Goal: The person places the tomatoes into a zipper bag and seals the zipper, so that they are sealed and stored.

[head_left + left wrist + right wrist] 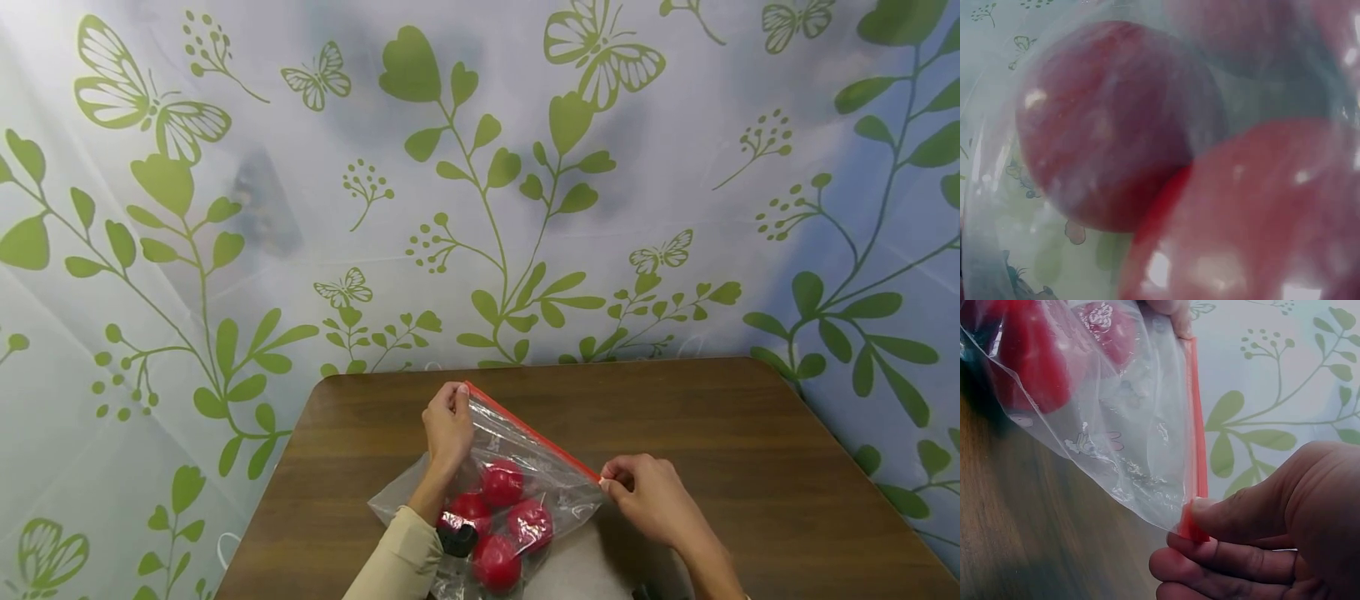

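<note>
A clear plastic zip bag (pixel 570 508) with a red zip strip (pixel 532 433) along its top hangs between my two hands. Inside it lie several round red balls (pixel 497 562), perhaps fruit; the left wrist view shows them large and blurred through the plastic. My left hand (pixel 448 425) pinches the upper left end of the strip. At the lower right end, my right hand (pixel 651 496) holds the corner between thumb and forefinger, seen closely in the right wrist view, where the strip (pixel 1197 425) runs straight and taut.
The brown wooden table (pixel 360 425) spreads under the bag. A pale, light-coloured surface (pixel 577 562) shows beneath it at the front. Behind the table hangs a white curtain (pixel 337 225) printed with green leaves and butterflies.
</note>
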`<action>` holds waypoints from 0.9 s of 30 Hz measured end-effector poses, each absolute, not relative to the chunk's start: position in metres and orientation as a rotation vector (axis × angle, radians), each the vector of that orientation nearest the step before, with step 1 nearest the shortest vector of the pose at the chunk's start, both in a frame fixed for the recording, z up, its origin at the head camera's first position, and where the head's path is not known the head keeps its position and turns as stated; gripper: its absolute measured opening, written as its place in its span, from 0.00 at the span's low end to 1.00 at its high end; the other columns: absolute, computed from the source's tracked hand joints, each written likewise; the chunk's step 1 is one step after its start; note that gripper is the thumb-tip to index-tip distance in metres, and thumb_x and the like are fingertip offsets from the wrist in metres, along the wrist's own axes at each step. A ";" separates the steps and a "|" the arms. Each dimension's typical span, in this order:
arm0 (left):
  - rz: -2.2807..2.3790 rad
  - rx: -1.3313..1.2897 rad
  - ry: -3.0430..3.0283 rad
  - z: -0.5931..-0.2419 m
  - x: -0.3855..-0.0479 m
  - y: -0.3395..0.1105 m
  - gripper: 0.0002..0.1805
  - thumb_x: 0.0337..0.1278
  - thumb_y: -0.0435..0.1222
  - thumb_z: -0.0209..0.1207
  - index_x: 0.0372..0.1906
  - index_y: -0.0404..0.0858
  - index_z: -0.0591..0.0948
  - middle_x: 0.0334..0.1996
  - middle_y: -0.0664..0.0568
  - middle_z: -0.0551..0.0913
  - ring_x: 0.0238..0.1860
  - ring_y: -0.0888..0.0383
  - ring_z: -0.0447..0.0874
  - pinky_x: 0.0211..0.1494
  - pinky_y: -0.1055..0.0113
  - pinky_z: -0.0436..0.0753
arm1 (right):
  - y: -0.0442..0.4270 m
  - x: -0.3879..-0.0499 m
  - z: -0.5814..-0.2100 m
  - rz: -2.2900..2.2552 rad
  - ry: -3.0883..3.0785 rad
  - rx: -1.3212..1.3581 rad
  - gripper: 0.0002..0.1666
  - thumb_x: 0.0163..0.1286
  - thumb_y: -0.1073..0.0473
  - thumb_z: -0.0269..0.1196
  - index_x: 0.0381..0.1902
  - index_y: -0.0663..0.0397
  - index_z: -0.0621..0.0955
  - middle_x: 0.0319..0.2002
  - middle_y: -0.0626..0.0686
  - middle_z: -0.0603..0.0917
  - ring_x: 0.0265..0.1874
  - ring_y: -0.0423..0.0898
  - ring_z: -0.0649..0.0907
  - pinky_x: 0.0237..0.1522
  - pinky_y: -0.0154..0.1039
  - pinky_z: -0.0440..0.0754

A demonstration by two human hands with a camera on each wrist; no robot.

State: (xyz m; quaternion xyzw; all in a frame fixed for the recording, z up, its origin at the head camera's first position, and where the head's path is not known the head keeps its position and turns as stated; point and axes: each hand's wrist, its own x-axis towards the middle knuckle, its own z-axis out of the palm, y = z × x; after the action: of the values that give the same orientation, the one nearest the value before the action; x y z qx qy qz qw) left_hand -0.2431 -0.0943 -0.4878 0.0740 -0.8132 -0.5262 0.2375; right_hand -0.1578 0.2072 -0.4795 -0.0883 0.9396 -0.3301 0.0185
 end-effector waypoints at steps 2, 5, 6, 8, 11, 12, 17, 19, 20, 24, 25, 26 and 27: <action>-1.434 0.215 -2.259 -0.489 -0.244 -0.094 0.09 0.80 0.36 0.61 0.40 0.41 0.89 0.22 0.56 0.81 0.24 0.62 0.72 0.31 0.66 0.72 | 0.208 -0.159 -0.482 -1.040 2.907 -0.274 0.08 0.71 0.60 0.73 0.32 0.41 0.87 0.24 0.37 0.84 0.27 0.34 0.80 0.33 0.36 0.77; -1.429 0.224 -2.314 -0.491 -0.247 -0.095 0.11 0.82 0.39 0.60 0.41 0.41 0.88 0.23 0.57 0.79 0.25 0.61 0.73 0.32 0.65 0.73 | 0.209 -0.161 -0.484 -1.053 2.902 -0.262 0.07 0.70 0.60 0.74 0.32 0.42 0.88 0.26 0.37 0.86 0.28 0.35 0.80 0.35 0.36 0.78; -1.432 0.224 -2.333 -0.491 -0.248 -0.095 0.11 0.83 0.40 0.59 0.42 0.40 0.88 0.23 0.57 0.79 0.25 0.61 0.73 0.33 0.64 0.73 | 0.209 -0.162 -0.486 -1.051 2.903 -0.254 0.06 0.69 0.60 0.74 0.32 0.42 0.88 0.26 0.37 0.86 0.28 0.35 0.80 0.35 0.36 0.77; -1.442 0.234 -2.367 -0.492 -0.249 -0.095 0.13 0.83 0.42 0.58 0.43 0.40 0.88 0.24 0.56 0.78 0.27 0.60 0.74 0.35 0.64 0.75 | 0.210 -0.163 -0.488 -1.054 2.895 -0.224 0.06 0.68 0.60 0.74 0.32 0.43 0.88 0.26 0.38 0.86 0.28 0.36 0.79 0.35 0.36 0.77; -1.474 0.231 -2.401 -0.490 -0.250 -0.095 0.14 0.82 0.41 0.54 0.44 0.39 0.87 0.29 0.54 0.82 0.32 0.58 0.78 0.40 0.61 0.78 | 0.211 -0.164 -0.491 -1.060 2.883 -0.179 0.05 0.68 0.61 0.74 0.32 0.44 0.88 0.26 0.39 0.86 0.28 0.36 0.80 0.35 0.36 0.77; -1.487 0.226 -2.415 -0.490 -0.251 -0.095 0.14 0.81 0.40 0.53 0.45 0.40 0.87 0.31 0.53 0.83 0.34 0.57 0.79 0.42 0.60 0.79 | 0.212 -0.164 -0.492 -1.065 2.879 -0.167 0.05 0.68 0.61 0.74 0.33 0.45 0.88 0.26 0.39 0.86 0.28 0.37 0.80 0.36 0.37 0.77; -1.525 0.172 -2.480 -0.491 -0.254 -0.095 0.12 0.78 0.37 0.53 0.49 0.39 0.86 0.36 0.51 0.85 0.36 0.57 0.80 0.45 0.59 0.80 | 0.214 -0.167 -0.494 -1.074 2.889 -0.119 0.03 0.69 0.61 0.74 0.34 0.47 0.89 0.26 0.40 0.87 0.28 0.39 0.81 0.36 0.39 0.79; -1.486 0.126 -2.495 -0.494 -0.256 -0.095 0.11 0.77 0.34 0.55 0.50 0.36 0.86 0.35 0.49 0.85 0.33 0.57 0.78 0.41 0.61 0.78 | 0.214 -0.168 -0.495 -1.067 2.898 -0.104 0.03 0.69 0.61 0.74 0.34 0.48 0.89 0.26 0.41 0.87 0.29 0.40 0.81 0.36 0.40 0.79; -1.468 0.109 -2.506 -0.495 -0.257 -0.095 0.11 0.76 0.32 0.55 0.51 0.35 0.86 0.35 0.48 0.85 0.33 0.57 0.77 0.40 0.61 0.78 | 0.214 -0.169 -0.496 -1.060 2.904 -0.096 0.03 0.69 0.60 0.74 0.34 0.48 0.89 0.27 0.41 0.87 0.29 0.40 0.81 0.36 0.41 0.79; -1.360 0.045 -2.527 -0.528 -0.276 -0.099 0.14 0.69 0.31 0.55 0.51 0.35 0.87 0.37 0.46 0.86 0.34 0.54 0.80 0.38 0.56 0.80 | 0.214 -0.173 -0.501 -1.026 2.925 -0.072 0.03 0.69 0.60 0.74 0.34 0.49 0.90 0.28 0.42 0.87 0.30 0.42 0.81 0.37 0.44 0.80; -1.343 0.060 -2.546 -0.542 -0.284 -0.101 0.14 0.68 0.33 0.57 0.52 0.37 0.87 0.40 0.47 0.86 0.37 0.53 0.82 0.39 0.54 0.81 | 0.214 -0.174 -0.502 -1.018 2.926 -0.066 0.03 0.69 0.60 0.74 0.34 0.49 0.90 0.29 0.43 0.87 0.31 0.42 0.81 0.36 0.44 0.79; -1.313 0.084 -2.573 -0.556 -0.292 -0.102 0.15 0.66 0.34 0.58 0.53 0.40 0.87 0.42 0.47 0.86 0.40 0.51 0.84 0.41 0.50 0.82 | 0.214 -0.176 -0.504 -1.010 2.927 -0.059 0.03 0.70 0.60 0.73 0.34 0.49 0.89 0.29 0.43 0.87 0.31 0.43 0.81 0.36 0.45 0.79; -1.286 0.101 -2.595 -0.571 -0.300 -0.103 0.16 0.65 0.37 0.60 0.55 0.42 0.87 0.45 0.47 0.86 0.43 0.49 0.84 0.42 0.47 0.82 | 0.213 -0.177 -0.506 -1.003 2.925 -0.052 0.03 0.70 0.60 0.73 0.34 0.49 0.89 0.29 0.43 0.87 0.31 0.43 0.81 0.36 0.45 0.79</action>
State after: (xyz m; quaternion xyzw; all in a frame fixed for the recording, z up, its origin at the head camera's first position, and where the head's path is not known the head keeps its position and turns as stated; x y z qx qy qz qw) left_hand -0.2999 -0.1032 -0.5709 0.0345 -0.8888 -0.4406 0.1216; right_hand -0.1766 0.2134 -0.5058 -0.0168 0.9455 -0.3243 0.0243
